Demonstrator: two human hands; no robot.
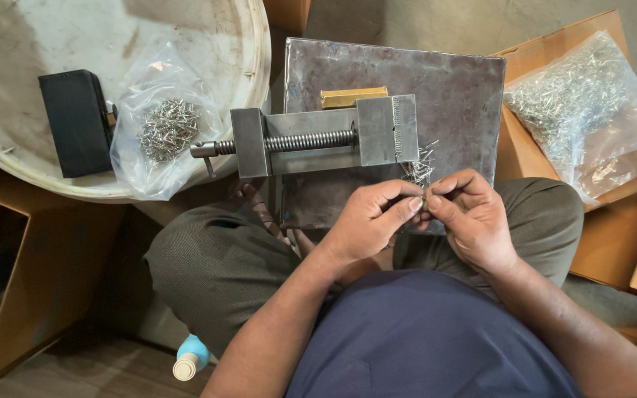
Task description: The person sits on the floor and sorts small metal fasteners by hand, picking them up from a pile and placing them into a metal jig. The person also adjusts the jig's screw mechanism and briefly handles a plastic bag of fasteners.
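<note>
Surface: a grey steel plate (pixel 451 81), scuffed and dull, lies across the seated person's knees and serves as worktop; a bare concrete floor shows beyond its far edge.
Landmark: a grey vise (pixel 318 136) lies along the near half of the plate, its screw and handle pointing left past the plate's edge.
Behind the vise: a small brass block (pixel 354 96) rests on the plate, touching the vise's far side.
Right end of the vise: a loose heap of pins (pixel 418 169) lies on the plate, just beside the jaw.
Left of the vise: a round white tray (pixel 208 37) holds a clear bag (pixel 160 121) of pins and a black box (pixel 77 121).
Right of the vise: a larger clear bag of pins (pixel 591 110) sits on a cardboard box (pixel 628 228).
Below the vise: the person's lap, in olive trousers; a blue bottle (pixel 189 357) stands near the left knee.
Left hand (pixel 369 221): raised just below the vise's right end, back to the camera, fingers curled, thumb and forefinger pinched on a small piece (pixel 423 200).
Right hand (pixel 470 217): meets the left fingertip to fingertip, fingers bent, pinching the same piece from the other side.
Piece: tiny and mostly hidden between the fingertips; its kind cannot be told.
</note>
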